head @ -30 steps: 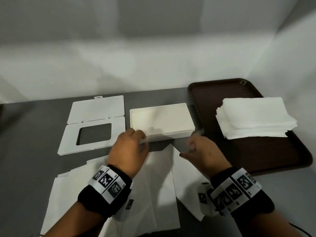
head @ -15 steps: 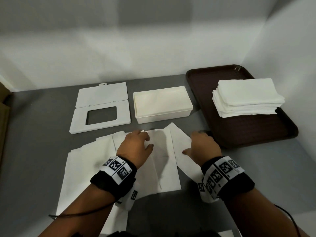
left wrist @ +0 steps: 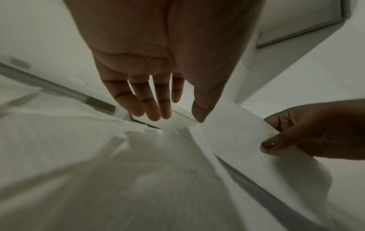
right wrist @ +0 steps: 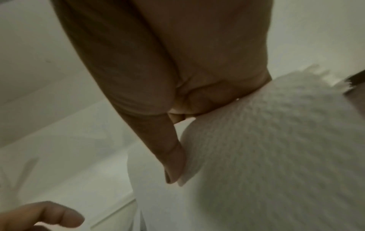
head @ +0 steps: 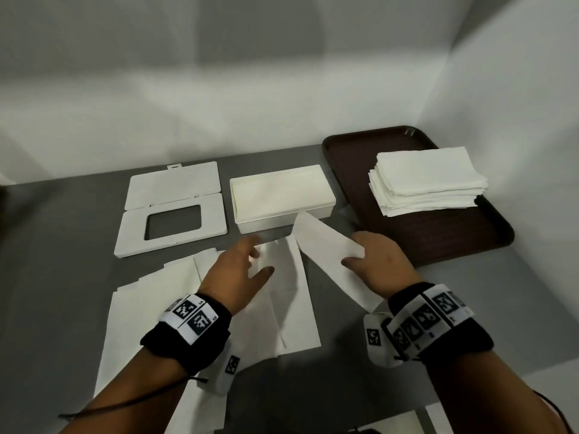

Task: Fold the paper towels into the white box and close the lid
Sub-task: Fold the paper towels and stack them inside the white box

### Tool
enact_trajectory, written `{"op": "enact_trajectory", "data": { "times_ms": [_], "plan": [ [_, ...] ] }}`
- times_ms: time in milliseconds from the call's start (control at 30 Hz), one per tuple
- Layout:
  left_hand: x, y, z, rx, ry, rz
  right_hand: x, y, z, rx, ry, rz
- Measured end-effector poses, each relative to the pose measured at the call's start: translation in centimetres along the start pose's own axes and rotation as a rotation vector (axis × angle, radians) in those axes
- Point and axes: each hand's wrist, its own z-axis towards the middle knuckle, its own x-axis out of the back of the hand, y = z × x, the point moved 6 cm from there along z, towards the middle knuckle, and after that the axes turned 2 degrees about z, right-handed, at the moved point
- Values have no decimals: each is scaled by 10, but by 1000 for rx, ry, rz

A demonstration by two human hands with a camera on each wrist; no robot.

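**A:** Step in hand?

**B:** Folding. My right hand (head: 380,264) pinches the raised edge of a paper towel (head: 326,245), thumb on top; the sheet lies just in front of the white box (head: 282,195). My left hand (head: 236,277) hovers, fingers spread, holding nothing.

**A:** Next move?

**B:** Probably: left palm anchors, right folds over. The lid (head: 172,211) lies open beside the box.

Paper towels (head: 282,296): thin matt paper with an embossed, finely pebbled surface, creased; white box (head: 282,195) and lid (head: 172,211): smooth matt plastic; tray (head: 438,233) at 2 o'clock: dark, textured, faint sheen; table (head: 62,245): smooth matt grey.
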Motion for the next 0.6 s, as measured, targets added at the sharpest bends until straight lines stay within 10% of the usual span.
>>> {"op": "enact_trajectory", "data": {
  "times_ms": [600],
  "plan": [
    [25, 43, 54, -65, -126, -417, 32, -44, 29, 327, -107, 87]
  ]
}}
